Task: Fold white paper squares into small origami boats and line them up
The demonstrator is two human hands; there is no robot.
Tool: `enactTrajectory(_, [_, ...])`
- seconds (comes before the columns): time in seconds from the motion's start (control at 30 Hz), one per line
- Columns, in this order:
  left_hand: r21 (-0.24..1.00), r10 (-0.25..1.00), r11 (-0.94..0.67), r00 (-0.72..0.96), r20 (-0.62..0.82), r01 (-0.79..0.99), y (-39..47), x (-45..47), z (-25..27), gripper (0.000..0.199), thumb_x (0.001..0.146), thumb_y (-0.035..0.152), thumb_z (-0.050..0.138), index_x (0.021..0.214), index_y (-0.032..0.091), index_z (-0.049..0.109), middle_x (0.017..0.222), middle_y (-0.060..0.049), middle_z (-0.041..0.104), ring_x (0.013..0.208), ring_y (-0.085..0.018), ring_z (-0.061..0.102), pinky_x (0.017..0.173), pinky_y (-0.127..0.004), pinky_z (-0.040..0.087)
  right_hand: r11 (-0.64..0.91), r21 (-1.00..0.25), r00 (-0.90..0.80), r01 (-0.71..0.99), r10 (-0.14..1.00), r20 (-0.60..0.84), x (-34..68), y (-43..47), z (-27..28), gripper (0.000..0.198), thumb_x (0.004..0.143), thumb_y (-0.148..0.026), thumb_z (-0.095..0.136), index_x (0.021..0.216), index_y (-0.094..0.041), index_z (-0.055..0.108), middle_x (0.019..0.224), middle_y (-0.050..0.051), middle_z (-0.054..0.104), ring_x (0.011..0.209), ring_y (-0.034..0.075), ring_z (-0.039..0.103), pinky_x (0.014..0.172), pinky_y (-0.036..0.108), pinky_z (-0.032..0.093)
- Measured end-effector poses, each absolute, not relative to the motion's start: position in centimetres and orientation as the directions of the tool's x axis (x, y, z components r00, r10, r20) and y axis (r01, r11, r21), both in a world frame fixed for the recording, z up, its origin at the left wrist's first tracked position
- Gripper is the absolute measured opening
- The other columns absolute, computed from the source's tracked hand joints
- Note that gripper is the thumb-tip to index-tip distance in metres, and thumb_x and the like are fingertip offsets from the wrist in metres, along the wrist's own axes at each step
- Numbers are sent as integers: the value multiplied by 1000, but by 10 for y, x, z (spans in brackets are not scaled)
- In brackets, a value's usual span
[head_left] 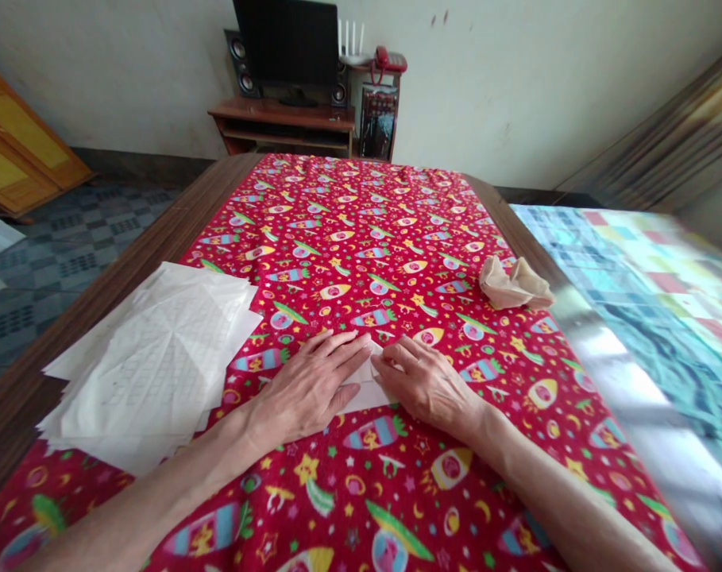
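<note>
A small folded white sheet of paper (369,394) lies on the red patterned cloth in front of me, partly covered by both hands. My left hand (318,380) rests flat over its left side, fingers stretched out and pointing to the upper right. On the other side, my right hand (423,380) has its fingers curled and pressed together at the paper's right edge. Its fingertips are partly hidden. To the left is an uneven stack of creased white papers (170,357); the top sheet shows fold lines radiating from its middle and faint print.
A crumpled beige folded piece (514,284) sits on the cloth (361,230) at the right. Dark wooden table edges (152,238) border the cloth. Beyond stand a desk (283,119) with a monitor (289,44) and a red telephone (389,60). A bed with a patterned cover (628,278) is at the right.
</note>
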State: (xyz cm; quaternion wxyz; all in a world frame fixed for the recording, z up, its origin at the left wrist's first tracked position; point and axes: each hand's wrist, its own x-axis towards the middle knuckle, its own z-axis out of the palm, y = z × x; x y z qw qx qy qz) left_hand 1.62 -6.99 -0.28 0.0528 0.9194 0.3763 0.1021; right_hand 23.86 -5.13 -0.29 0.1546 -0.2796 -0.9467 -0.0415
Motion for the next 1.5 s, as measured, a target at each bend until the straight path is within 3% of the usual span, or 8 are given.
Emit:
enactTrajectory(0.3, [168, 695, -719, 702, 155, 674, -70, 18, -2, 42, 96, 30, 41, 136, 21, 42, 147, -5, 39, 135, -24, 30, 111, -44, 28, 835, -60, -769, 547, 530, 357, 242, -59, -5, 19, 94, -20, 44, 100, -16, 62, 88, 8, 59, 79, 17, 52, 71, 33, 47])
enactTrajectory(0.63, [167, 669, -743, 715, 202, 647, -81, 19, -4, 40, 93, 24, 46, 133, 24, 46, 142, -3, 44, 131, -22, 37, 110, -43, 32, 808, -272, -720, 522, 589, 368, 252, -69, -6, 21, 93, -22, 48, 108, -18, 62, 100, 8, 63, 90, 18, 59, 79, 32, 50])
enactTrajectory(0.87, [172, 652, -758, 733, 195, 629, -84, 20, 1, 39, 94, 26, 47, 133, 22, 47, 138, -3, 48, 128, -23, 38, 109, -43, 33, 695, -450, -604, 560, 715, 352, 250, -66, -10, 21, 94, -21, 45, 105, -20, 64, 101, 6, 63, 88, 15, 59, 80, 29, 50])
enactTrajectory(1.03, [213, 671, -741, 713, 204, 637, -80, 19, 0, 41, 94, 25, 45, 134, 22, 46, 138, -4, 49, 123, -22, 43, 104, -41, 39, 704, -344, -629, 621, 710, 318, 244, -63, -12, 28, 95, -19, 41, 118, -19, 57, 97, 8, 57, 85, 17, 55, 73, 30, 50])
enactTrajectory(1.23, [198, 682, -731, 701, 207, 653, -80, 20, -3, 45, 93, 26, 45, 137, 16, 41, 138, -8, 49, 123, -24, 43, 101, -40, 39, 718, -191, -666, 669, 694, 275, 234, -59, -8, 34, 95, -21, 40, 127, -14, 50, 93, 9, 56, 83, 20, 54, 75, 34, 49])
enactTrajectory(1.37, [182, 671, -742, 713, 203, 646, -80, 21, -3, 44, 94, 27, 46, 135, 15, 43, 136, -7, 51, 123, -23, 43, 101, -41, 37, 707, -117, -680, 698, 705, 202, 227, -53, -2, 33, 97, -27, 38, 125, -14, 51, 91, 8, 58, 82, 19, 55, 74, 32, 48])
enactTrajectory(1.5, [180, 670, -742, 715, 201, 645, -80, 22, -1, 40, 93, 27, 46, 132, 17, 46, 133, -7, 53, 122, -24, 43, 100, -41, 37, 682, -80, -668, 727, 729, 149, 221, -47, 2, 32, 99, -33, 36, 121, -18, 53, 86, 5, 58, 75, 17, 57, 61, 28, 43])
